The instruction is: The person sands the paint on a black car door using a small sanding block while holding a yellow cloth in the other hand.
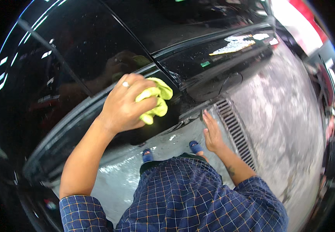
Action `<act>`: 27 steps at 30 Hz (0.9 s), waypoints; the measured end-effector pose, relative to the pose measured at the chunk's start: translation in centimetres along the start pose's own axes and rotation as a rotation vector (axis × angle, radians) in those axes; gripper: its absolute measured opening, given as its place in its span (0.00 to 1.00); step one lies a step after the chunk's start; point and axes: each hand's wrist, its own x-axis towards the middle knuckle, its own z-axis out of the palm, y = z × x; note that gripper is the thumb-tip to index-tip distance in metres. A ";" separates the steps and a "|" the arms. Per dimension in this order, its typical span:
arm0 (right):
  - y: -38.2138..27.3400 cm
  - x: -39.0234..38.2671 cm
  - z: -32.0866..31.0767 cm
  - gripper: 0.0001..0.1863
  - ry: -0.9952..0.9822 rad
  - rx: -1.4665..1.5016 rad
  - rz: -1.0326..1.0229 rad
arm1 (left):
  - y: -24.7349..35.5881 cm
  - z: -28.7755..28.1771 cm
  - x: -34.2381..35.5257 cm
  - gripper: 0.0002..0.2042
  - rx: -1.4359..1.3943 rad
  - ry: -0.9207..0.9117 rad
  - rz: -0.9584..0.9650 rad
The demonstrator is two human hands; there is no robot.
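Clutching a lime-yellow cloth point(164, 92) beside a glossy black car point(98, 50)

Up at ten o'clock, the left hand point(127, 103), a ring point(126, 84) on one finger, has its fingers wrapped firmly round the lime-yellow cloth. And look at that cloth, bunched up and bulging out at eleven o'clock, just off the middle of the view! Behind it stretches the side of the car; whether cloth meets paint, I can't tell from this angle. Across to four o'clock, the right hand point(212, 133) is open, fingers straight and close together, near the car's lower edge; contact there is hard to make out. Just beyond it, a slatted drain grate point(235, 131) lies in the floor point(287, 116). Two o'clock: a round outline point(232, 82) on the bodywork. Down at six, a blue checked shirt point(179, 193) and two blue sandals point(147, 156), planted on shiny grey ground.
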 end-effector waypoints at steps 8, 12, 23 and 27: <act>2.0 2.0 -0.9 0.31 -0.744 0.563 0.349 | 17.3 9.3 -8.6 0.19 0.074 0.332 -0.885; -1.8 2.9 3.2 0.37 -1.067 1.008 0.482 | 24.9 14.9 -8.6 0.18 0.081 0.454 -1.155; -5.8 -5.4 7.8 0.30 -2.293 1.397 1.239 | 46.7 20.5 -11.8 0.39 -0.039 1.108 -2.089; -8.2 -11.1 7.8 0.31 -2.654 0.920 1.151 | 57.0 23.5 -14.2 0.14 -0.629 1.423 -2.066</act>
